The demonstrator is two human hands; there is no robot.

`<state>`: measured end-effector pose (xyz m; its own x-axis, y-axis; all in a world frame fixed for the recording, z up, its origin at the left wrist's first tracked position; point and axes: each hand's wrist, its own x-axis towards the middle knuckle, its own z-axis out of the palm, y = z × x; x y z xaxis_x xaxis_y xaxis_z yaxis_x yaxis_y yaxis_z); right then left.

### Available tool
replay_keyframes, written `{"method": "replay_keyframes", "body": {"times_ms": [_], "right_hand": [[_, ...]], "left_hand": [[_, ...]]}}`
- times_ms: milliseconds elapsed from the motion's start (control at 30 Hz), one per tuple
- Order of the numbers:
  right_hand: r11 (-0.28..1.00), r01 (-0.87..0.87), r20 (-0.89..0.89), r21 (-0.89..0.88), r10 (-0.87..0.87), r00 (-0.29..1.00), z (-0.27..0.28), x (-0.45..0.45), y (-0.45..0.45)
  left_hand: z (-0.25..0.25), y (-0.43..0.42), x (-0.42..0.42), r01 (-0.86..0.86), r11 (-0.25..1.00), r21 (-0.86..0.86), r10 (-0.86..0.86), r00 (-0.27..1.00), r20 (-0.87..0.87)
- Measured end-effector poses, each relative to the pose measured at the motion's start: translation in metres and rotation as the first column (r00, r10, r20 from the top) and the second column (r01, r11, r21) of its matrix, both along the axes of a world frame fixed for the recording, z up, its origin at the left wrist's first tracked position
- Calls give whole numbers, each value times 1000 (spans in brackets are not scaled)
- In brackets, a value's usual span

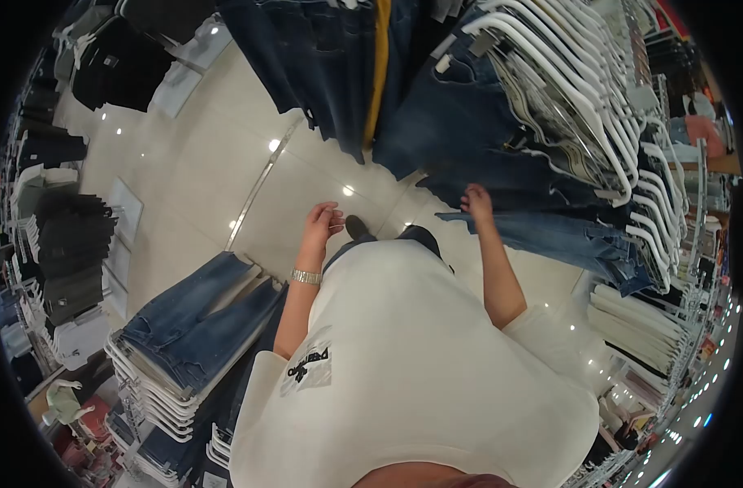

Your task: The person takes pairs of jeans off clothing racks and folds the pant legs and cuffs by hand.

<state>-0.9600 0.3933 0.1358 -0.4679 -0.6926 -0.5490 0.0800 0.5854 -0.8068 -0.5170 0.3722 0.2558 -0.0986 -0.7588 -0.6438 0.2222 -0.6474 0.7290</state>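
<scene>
My left hand [324, 220] hangs in the air above the tiled floor, with loosely bent fingers, a little apart, and nothing visible in them. A metal-banded watch [306, 277] is on that wrist. My right hand [476, 202] is beside the hems of dark blue jeans [542, 191] on a rack, its fingers loosely curled and apart. No garment shows in its grip; whether it touches the denim I cannot tell. Lighter blue jeans [542, 236] hang just below that hand. More dark jeans [323, 81] hang straight ahead, with a mustard-yellow strip [378, 73] beside them.
White hangers [583, 81] are packed along the rack at upper right. Faded jeans [201, 317] hang on another rack at lower left. Dark folded or hung garments [75, 236] line the far left. Glossy floor tiles [201, 163] lie between the racks.
</scene>
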Motion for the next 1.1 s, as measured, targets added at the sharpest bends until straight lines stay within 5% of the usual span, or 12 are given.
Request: {"method": "replay_keyframes", "body": {"times_ms": [200,500,600,700,733,800,900,1100], "right_hand": [[979,-196,3,54,197,980,-14,77,-32],[873,-473,35,-117,479,877,2,131,-132],[785,-417,-142,-457,399,906,5,162,-179],[848,-295,-188,-440,235,954,84,191,-225],[820,-329,-329,-469,184,926,96,195,-237],[758,-409,-580,-507,51,813,109,200,-259],[734,-408,-618,-543,-20,786,104,203,-280],[798,-530,-537,-287,325,779,112,202,-285]], "left_hand": [[0,-12,25,-65,998,16,66,998,-17],[9,-79,36,-68,997,-32,69,996,56],[19,-114,39,-59,996,-60,64,994,89],[30,-149,35,4,995,-100,14,985,173],[37,-158,31,29,994,-108,-7,981,195],[56,-178,19,80,989,-127,-48,970,237],[68,-201,5,214,954,-210,-154,950,271],[104,-231,-17,477,838,-267,-402,868,290]]}}
